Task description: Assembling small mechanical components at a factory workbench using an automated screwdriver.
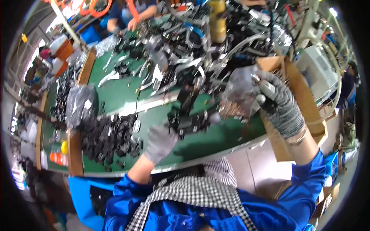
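Note:
My right hand [283, 104], in a grey knit glove, pinches the top of a clear plastic bag [241, 86] at the right of the table. Small copper-coloured pieces, too small to name, lie in the bag's bottom. My left hand [161, 143], also gloved and smeared by motion, is closed at the left end of a long black plastic part [192, 122]. That part seems raised off the green table [216, 143], with a shadow below it. To the left of it lies a pile of small black plastic pieces [110, 140].
An open cardboard box [306, 102] stands at the table's right edge. Heaped black and silver parts [181, 50] cover the far side, around a yellow cylinder [217, 23]. A grey plastic bag [81, 104] sits by the wooden divider [75, 152]. Across the table, another person's hands [140, 17] are at work.

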A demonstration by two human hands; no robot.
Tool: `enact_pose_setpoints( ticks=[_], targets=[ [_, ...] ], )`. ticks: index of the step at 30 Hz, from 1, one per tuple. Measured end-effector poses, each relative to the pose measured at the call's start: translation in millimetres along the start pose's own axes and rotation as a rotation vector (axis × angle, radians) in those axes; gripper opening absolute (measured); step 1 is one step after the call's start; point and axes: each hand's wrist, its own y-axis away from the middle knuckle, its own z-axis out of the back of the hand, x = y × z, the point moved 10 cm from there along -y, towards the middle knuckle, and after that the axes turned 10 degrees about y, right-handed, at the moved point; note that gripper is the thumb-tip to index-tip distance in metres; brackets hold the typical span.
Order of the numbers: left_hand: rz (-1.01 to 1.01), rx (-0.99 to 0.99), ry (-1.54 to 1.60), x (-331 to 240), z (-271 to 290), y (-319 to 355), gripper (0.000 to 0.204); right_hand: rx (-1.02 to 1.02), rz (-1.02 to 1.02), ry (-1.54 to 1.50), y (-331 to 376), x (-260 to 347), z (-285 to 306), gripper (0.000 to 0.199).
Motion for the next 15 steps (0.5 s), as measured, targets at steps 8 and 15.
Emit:
enact_pose_setpoints(
  ticks=[8,15],
  targets=[
    [0.280,-0.040,0.167,10,60,-5,0.014,0.185,0.051,0.538,-4,-26,-104,0.023],
    [0.173,-0.039,0.151,4,65,9,0.015,0.203,0.560,0.916,-1,-10,-132,0.025]
  ],
)
